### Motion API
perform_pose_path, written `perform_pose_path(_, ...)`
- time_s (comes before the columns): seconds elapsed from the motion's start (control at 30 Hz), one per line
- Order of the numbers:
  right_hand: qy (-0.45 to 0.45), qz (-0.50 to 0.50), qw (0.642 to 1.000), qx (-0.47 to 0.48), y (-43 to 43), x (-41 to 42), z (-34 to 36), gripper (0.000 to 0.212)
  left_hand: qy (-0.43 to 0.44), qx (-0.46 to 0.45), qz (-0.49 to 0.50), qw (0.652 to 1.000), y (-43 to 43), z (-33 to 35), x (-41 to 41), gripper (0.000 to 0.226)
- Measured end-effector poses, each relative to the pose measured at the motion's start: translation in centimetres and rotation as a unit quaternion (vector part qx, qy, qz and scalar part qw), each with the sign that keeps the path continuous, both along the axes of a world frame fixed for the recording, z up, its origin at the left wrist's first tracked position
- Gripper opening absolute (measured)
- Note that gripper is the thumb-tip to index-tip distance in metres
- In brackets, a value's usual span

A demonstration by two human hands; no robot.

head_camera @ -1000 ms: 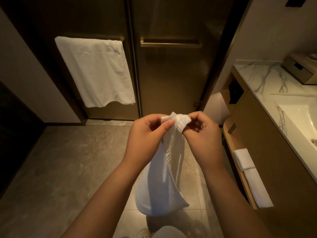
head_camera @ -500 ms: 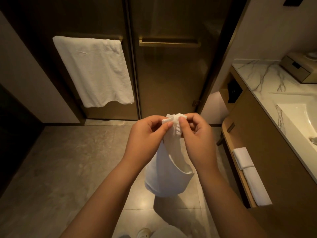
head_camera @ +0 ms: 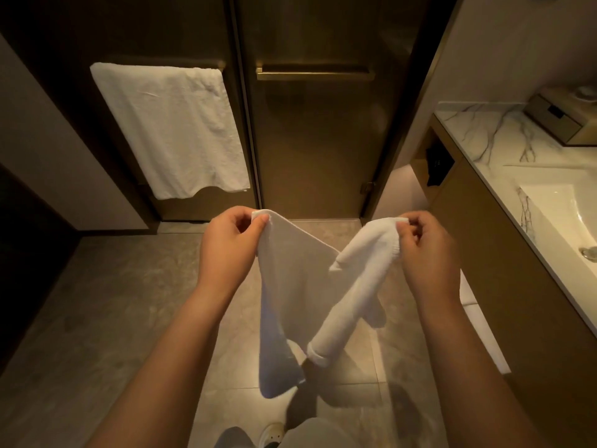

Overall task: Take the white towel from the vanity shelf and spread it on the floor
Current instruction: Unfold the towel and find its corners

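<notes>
The left hand (head_camera: 231, 244) is closed on one top corner of the white towel (head_camera: 290, 286), with the corner pinched between thumb and fingers. The right hand (head_camera: 426, 253) is closed on the other top corner in the same way. The two hands are apart at the same height, the left at 9 o'clock from the middle of the picture and the right at 3 o'clock.

The towel hangs in the air between the hands, above the floor (head_camera: 129, 302), and it does not touch the floor. It is only partly open. The left part falls down flat like a sheet. The right part is rolled or bunched, and it goes down in a slant toward 7 o'clock, behind the lower edge of the flat part. The top edge sags in a V shape between the hands.

At 6 o'clock, at the bottom edge, there is a shoe (head_camera: 271, 434) of the person on the tiled floor. At 11 o'clock a second towel (head_camera: 168, 130) hangs over a bar on a dark door. At 12 o'clock there is a handle bar (head_camera: 315, 74) on the next door. At 3 o'clock stands the vanity, with a marble surface (head_camera: 484, 137) and a sink (head_camera: 562, 211). Under it, at 4 o'clock, a folded towel (head_camera: 487, 341) lies on the vanity shelf, partly hidden by the right arm.
</notes>
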State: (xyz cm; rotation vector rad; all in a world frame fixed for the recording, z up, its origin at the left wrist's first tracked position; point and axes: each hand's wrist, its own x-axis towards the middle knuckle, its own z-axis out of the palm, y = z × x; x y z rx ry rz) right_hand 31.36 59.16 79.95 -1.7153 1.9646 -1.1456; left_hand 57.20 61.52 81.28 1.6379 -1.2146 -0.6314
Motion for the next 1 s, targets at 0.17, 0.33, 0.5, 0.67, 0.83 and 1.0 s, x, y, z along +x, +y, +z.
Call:
perform_pose_path(0.17, 0.043, -0.047, 0.998, 0.008, -0.4, -2.3, -0.3, 0.021, -0.015, 0.007, 0.052, 0.999, -0.3, -0.5, 1.6, 0.019)
perform_pose_path(0.33, 0.063, -0.069, 0.995, 0.043, -0.5, -2.9, -1.3, 0.02, -0.022, 0.017, 0.07, 0.997, -0.5, -0.9, 2.0, 0.02)
perform_pose_path(0.5, 0.034, -0.08, 0.996, 0.017, 0.0, -2.7, -2.0, 0.02, -0.023, 0.02, 0.079, 0.996, -0.5, -1.1, 1.7, 0.02)
perform_pose_path(0.67, 0.025, -0.09, 0.995, 0.017, -0.3, -2.9, -2.1, 0.018, -0.03, 0.024, 0.087, 0.996, -0.7, -1.5, 1.3, 0.018)
perform_pose_path(0.83, 0.0, -0.089, 0.996, 0.017, -0.3, -3.1, -2.5, 0.016, -0.022, 0.008, 0.086, 0.996, -0.8, -2.0, -0.2, 0.02)
perform_pose_path(1.0, 0.027, -0.092, 0.994, 0.044, -0.5, -4.6, -3.4, 0.018, -0.046, -0.007, 0.098, 0.994, -0.6, -2.3, -0.4, 0.019)
